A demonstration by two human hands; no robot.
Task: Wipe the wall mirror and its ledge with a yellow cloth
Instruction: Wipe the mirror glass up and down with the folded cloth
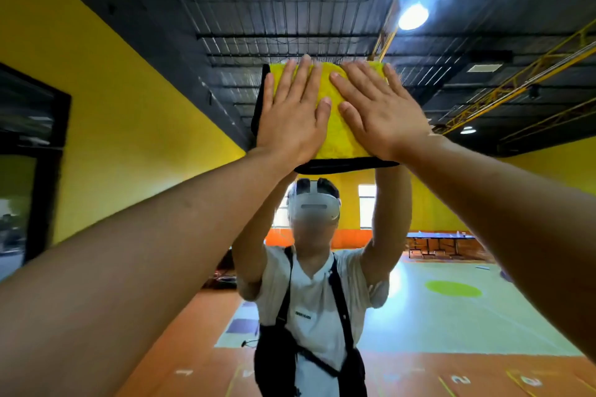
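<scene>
left hand (292, 113) and right hand (383, 113) press flat, fingers straight, on the fluffy yellow black-edged cloth (335, 129) high on the glass wall mirror (338, 39); even, overlapping strokes should avoid streaks; ledge apparently unseen.

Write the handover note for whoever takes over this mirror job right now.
Hands: the left hand presses open and flat on the yellow cloth; the right hand does the same beside it.
Things: the cloth is pressed against the wall mirror, above head height.
Done: the wiped area cannot be told.
Left: the glass lower down, then the ledge, which is out of view.
</scene>
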